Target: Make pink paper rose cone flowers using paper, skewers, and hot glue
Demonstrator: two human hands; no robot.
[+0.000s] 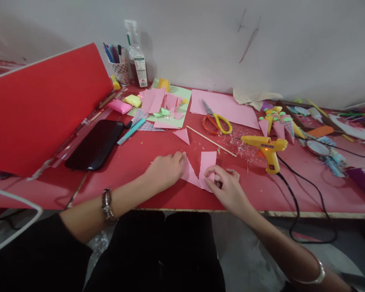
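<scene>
Pink paper (193,179) w/ V-gap at far end is on red bench (146,152) btwn hands: L hand (166,172) pinches slanted left flap (188,172), R hand (226,184) pinches right strip (208,160), long axis approx. fore-aft.

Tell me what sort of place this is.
Most likely a craft workspace at a red table, judging by the glue gun, scissors and pieces of pink paper.
</scene>
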